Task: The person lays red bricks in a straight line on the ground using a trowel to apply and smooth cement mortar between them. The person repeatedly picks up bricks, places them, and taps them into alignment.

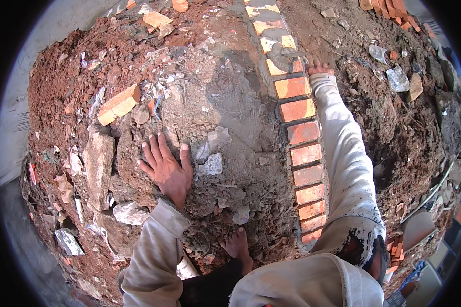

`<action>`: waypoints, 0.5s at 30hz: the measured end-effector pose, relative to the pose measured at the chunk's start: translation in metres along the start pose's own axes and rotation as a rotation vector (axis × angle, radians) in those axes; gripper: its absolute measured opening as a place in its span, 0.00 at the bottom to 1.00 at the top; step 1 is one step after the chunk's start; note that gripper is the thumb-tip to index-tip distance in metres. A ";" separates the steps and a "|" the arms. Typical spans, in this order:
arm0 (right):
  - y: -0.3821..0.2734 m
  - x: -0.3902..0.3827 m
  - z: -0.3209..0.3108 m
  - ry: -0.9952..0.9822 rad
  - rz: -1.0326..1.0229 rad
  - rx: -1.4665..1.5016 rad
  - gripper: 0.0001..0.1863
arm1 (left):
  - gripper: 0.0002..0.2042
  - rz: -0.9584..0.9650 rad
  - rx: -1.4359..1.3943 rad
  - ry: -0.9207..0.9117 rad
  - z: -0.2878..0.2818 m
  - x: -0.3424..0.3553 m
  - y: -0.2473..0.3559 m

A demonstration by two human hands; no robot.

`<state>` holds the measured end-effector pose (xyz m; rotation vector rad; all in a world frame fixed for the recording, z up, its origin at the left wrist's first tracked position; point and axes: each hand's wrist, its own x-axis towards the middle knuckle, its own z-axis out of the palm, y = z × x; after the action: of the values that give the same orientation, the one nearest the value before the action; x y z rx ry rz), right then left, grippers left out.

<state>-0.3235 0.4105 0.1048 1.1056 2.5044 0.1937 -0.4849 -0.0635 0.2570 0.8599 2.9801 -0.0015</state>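
My left hand [168, 171] lies palm down on the lumpy soil, fingers spread and nothing in its grasp. Far ahead, my right hand [320, 68] is closed beside the right edge of a row of orange bricks [303, 133]. It seems to hold a trowel [295, 54], whose mortar-grey blade lies over the bricks; the handle is hidden in my fingers. The bricks are set side by side with dark joints between them. Wet grey mortar [279, 50] partly covers the far ones. My right forearm runs along the row's right side.
A loose brick [119, 104] and a long stone [98, 159] lie left of my left hand. My bare foot [236, 244] rests on the soil near the row. More bricks [389, 9] are stacked at far right; a concrete wall [20, 102] bounds the left.
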 end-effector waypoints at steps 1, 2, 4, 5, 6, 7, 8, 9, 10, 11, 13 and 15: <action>0.003 -0.003 -0.001 0.004 0.023 0.049 0.25 | 0.34 0.007 -0.005 0.002 -0.001 0.001 0.001; -0.022 -0.026 -0.024 0.003 0.014 0.127 0.25 | 0.34 -0.007 0.028 0.005 -0.006 -0.002 -0.009; -0.035 -0.056 -0.042 -0.024 0.073 0.199 0.26 | 0.33 -0.004 0.051 0.019 -0.008 -0.003 -0.015; -0.034 -0.062 -0.044 -0.021 0.107 0.212 0.26 | 0.34 0.000 0.043 0.021 -0.007 -0.004 -0.013; -0.037 -0.067 -0.047 -0.019 0.139 0.228 0.25 | 0.34 0.002 0.036 0.024 -0.008 -0.003 -0.011; -0.038 -0.072 -0.048 -0.016 0.170 0.244 0.24 | 0.34 0.004 0.032 0.027 -0.008 -0.003 -0.010; -0.027 -0.057 -0.032 -0.090 0.164 0.135 0.23 | 0.34 0.009 0.013 0.022 -0.006 -0.001 -0.004; -0.021 -0.047 -0.015 -0.088 0.105 0.177 0.23 | 0.34 0.017 0.005 0.021 -0.003 -0.001 0.000; -0.022 -0.043 -0.004 -0.041 0.099 0.159 0.23 | 0.34 0.018 0.017 0.022 -0.002 -0.002 -0.003; -0.024 -0.040 0.001 0.008 0.097 0.141 0.23 | 0.34 0.021 0.028 0.025 -0.003 -0.001 -0.006; -0.042 -0.053 -0.014 0.021 0.103 0.157 0.23 | 0.34 0.015 0.038 0.025 -0.006 0.000 -0.010; -0.038 -0.059 -0.006 0.029 0.080 0.143 0.26 | 0.34 0.023 0.021 0.020 -0.006 0.000 -0.003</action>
<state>-0.3156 0.3418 0.1174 1.2689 2.5348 0.0537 -0.4864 -0.0660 0.2632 0.9024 2.9939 -0.0234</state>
